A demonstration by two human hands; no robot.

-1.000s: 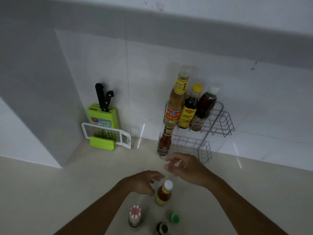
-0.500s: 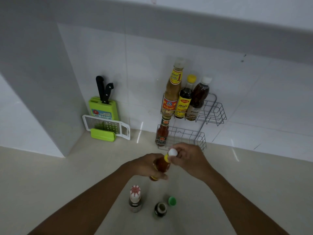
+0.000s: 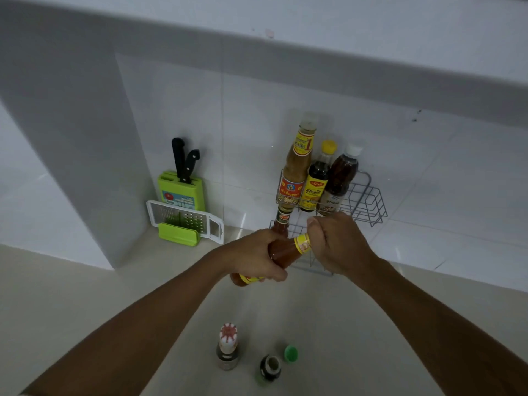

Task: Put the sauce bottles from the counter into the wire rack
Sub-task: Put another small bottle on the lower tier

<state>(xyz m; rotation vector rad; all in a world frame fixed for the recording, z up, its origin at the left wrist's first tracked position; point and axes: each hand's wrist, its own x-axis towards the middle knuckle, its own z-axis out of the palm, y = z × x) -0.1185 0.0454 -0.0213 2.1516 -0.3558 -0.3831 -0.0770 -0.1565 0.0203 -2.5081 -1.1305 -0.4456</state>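
My left hand grips the body of an orange-red sauce bottle, held tilted above the counter just in front of the wire rack. My right hand is closed over the bottle's cap end. The rack's upper tier holds three bottles; a small red bottle stands in the lower tier. On the counter near me stand a bottle with a red-and-white cap and an uncapped dark bottle, with a green cap lying beside it.
A green knife block with two black-handled knives stands in the corner to the left, with a white grater leaning in front. A grey wall panel juts out on the left. A ledge overhangs the tiled wall.
My left hand took the orange-red bottle off the counter and lifted it toward the rack. My right hand closed over its cap.
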